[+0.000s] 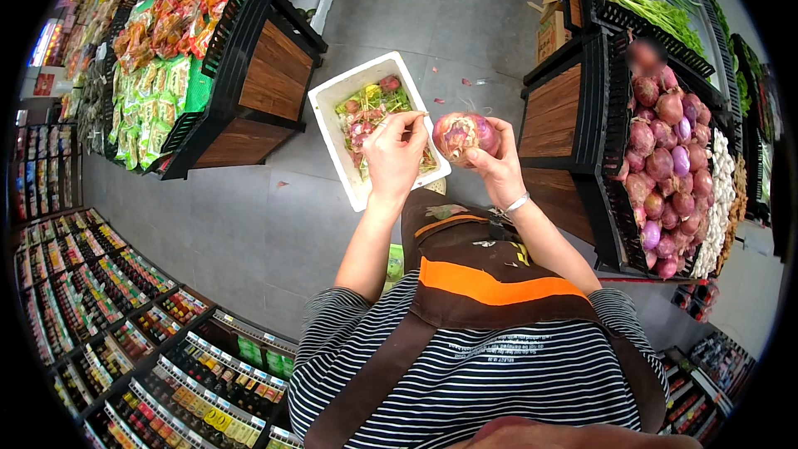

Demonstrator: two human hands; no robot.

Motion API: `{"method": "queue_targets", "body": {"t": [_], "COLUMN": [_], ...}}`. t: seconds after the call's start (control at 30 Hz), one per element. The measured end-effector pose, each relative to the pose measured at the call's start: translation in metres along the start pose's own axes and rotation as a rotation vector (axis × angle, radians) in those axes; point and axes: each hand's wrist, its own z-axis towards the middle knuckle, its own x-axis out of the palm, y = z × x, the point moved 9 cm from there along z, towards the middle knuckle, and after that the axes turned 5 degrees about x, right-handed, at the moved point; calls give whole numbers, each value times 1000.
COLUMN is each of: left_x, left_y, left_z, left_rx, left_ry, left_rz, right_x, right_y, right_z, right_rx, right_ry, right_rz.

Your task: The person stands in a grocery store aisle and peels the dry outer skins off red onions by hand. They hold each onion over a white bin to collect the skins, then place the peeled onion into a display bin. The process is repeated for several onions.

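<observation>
My right hand [500, 165] holds a red onion [466, 137] from its right side, with the thumb across the front. The onion has patches of papery, tan outer skin, and thin roots stick up from its top. Just left of the onion, and apart from it, my left hand [397, 149] has its thumb and forefinger pinched together. A tiny brownish bit, perhaps onion skin, shows at those fingertips. Beneath the left hand is a white foam box [336, 159], holding onion skins, green and yellow leafy scraps [389, 98] and a round reddish piece.
On the right, a black-edged stand holds a heap of red onions [670, 162], beside white garlic bulbs [717, 199]. Another stand [274, 72] at the left bears packaged produce. Skin scraps [466, 82] lie on the grey floor. Shelves of packaged goods [206, 380] fill the lower left.
</observation>
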Motion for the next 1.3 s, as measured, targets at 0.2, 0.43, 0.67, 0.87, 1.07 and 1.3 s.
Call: {"method": "queue_targets", "body": {"t": [0.2,0.43,0.67,0.87,1.07,1.3], "left_x": [3,-17,-33,-32,-39,-31], "left_y": [-26,-18,-26,-18,26,120], "left_z": [-8,-15,-27,-29,-21,-7], "left_rx": [166,173,200,186,37,-188], "left_ry": [94,120,-9,6,18,75], "left_rz": [51,76,273,366,232,357], "right_x": [5,20,31,27,26,36], "right_y": [-3,-5,-6,-9,-21,-34], "right_z": [2,8,7,3,-1,2], "right_rx": [31,-36,-125,-113,115,266], "right_ry": [15,85,99,72,174,342], "right_rz": [-28,-224,-429,-500,-121,57]}}
